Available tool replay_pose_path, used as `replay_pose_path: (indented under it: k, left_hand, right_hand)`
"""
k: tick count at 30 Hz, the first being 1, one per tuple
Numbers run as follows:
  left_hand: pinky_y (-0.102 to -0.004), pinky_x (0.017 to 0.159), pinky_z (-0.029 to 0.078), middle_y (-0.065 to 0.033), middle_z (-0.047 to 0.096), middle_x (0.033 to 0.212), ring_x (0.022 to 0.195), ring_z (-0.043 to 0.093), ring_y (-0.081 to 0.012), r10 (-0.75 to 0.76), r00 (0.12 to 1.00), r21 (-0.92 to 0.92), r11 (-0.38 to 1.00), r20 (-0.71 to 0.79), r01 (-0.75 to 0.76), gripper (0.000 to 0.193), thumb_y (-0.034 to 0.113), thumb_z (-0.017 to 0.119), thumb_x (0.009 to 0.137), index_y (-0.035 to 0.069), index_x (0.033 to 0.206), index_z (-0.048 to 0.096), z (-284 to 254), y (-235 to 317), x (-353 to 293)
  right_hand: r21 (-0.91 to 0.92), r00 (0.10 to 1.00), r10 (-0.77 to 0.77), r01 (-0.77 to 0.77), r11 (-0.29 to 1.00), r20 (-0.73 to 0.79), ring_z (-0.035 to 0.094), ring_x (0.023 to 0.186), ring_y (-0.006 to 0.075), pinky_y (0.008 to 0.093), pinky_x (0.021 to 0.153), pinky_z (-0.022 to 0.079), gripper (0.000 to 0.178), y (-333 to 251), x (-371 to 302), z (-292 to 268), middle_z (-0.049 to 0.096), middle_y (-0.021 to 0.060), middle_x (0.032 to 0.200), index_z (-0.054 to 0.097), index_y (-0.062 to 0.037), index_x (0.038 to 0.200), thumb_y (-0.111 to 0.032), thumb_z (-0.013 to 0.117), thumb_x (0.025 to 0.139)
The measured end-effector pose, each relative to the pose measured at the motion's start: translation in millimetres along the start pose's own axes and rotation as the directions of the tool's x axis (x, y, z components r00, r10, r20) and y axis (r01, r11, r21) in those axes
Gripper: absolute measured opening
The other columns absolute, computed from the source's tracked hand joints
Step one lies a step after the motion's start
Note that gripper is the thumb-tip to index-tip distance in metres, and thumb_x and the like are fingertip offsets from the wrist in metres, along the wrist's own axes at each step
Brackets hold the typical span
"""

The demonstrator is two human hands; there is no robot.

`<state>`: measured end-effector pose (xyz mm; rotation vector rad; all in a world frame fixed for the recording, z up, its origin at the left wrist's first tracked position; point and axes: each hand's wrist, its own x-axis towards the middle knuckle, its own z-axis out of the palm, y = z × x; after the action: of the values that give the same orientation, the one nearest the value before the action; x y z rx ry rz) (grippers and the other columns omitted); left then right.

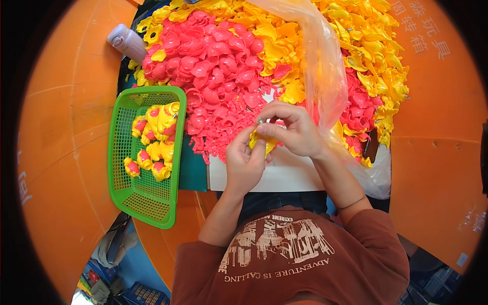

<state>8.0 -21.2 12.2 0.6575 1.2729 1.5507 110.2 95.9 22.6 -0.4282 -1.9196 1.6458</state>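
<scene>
Cream lettering (284, 277) on brown shirt (305, 262), characters (431, 28) on orange panel (437, 101)

Large orange panels (56, 132) with seams and pale markings rise on the left, and a matching orange wall (437, 168) on the right, flanking a dark green tabletop (193, 173). At lower left, blue crates (145, 296) stand near a bright white patch of light (80, 298).
</scene>
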Motion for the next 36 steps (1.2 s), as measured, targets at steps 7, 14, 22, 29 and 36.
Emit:
replay_pose_path:
  k: [7,14,22,29,36]
  left_hand:
    - [-0.0213,0.047,0.044,-0.0085,0.061,0.082,0.058,0.057,-0.0105,-0.108,0.993,-0.149,0.984,-0.04,0.101,0.018,0.004,0.049,0.091,-0.002,0.108,0.05,-19.5,-19.4,3.6]
    - [-0.0286,0.052,0.052,-0.0118,0.061,0.09,0.067,0.063,-0.0196,-0.158,0.976,-0.352,0.931,-0.151,0.096,0.019,0.005,0.05,0.089,0.001,0.108,0.048,-46.1,-10.3,14.2]
    - [-0.0314,0.053,0.054,-0.0126,0.059,0.093,0.071,0.064,-0.0245,-0.172,0.973,-0.43,0.898,-0.154,0.091,0.018,0.005,0.049,0.09,0.0,0.107,0.047,-45.7,-13.5,13.3]
    - [-0.0313,0.054,0.054,-0.0129,0.059,0.093,0.071,0.064,-0.0239,-0.161,0.967,-0.423,0.904,-0.198,0.064,0.02,0.004,0.05,0.089,0.001,0.108,0.045,-47.9,-13.7,8.8]
    - [-0.0296,0.054,0.053,-0.0124,0.058,0.093,0.07,0.064,-0.0219,-0.133,0.976,-0.402,0.914,-0.171,0.054,0.02,0.003,0.049,0.09,0.001,0.109,0.044,-39.9,-17.7,11.6]
  right_hand:
    - [0.145,0.977,0.208,-0.214,0.966,0.051,0.055,0.085,0.0088,0.0232,0.073,0.046,0.023,27.9,0.2,17.6,0.061,0.004,0.095,0.061,-0.0003,0.104,-0.009,0.066,0.083]
    - [-0.93,0.979,-0.087,-0.146,0.338,-0.185,0.057,0.087,0.029,0.0389,0.078,0.044,0.019,46.2,25.6,-27.2,0.066,0.0115,0.088,0.067,-0.0058,0.089,-0.011,0.067,0.071]
    - [-0.941,0.992,-0.011,-0.113,0.318,-0.123,0.056,0.084,0.0306,0.041,0.077,0.044,0.017,76.2,39.7,-9.9,0.064,0.0121,0.081,0.066,-0.0047,0.085,-0.004,0.06,0.069]
    - [-0.909,0.995,0.005,-0.097,0.405,-0.103,0.057,0.082,0.0327,0.0429,0.073,0.045,0.015,74.6,33.5,-11.3,0.063,0.0154,0.083,0.066,-0.0027,0.083,-0.005,0.06,0.07]
    - [-0.939,0.992,0.11,-0.092,0.332,-0.058,0.057,0.079,0.0319,0.043,0.072,0.045,0.014,77.2,38.2,-17.1,0.063,0.0135,0.081,0.066,-0.0028,0.082,-0.008,0.059,0.071]
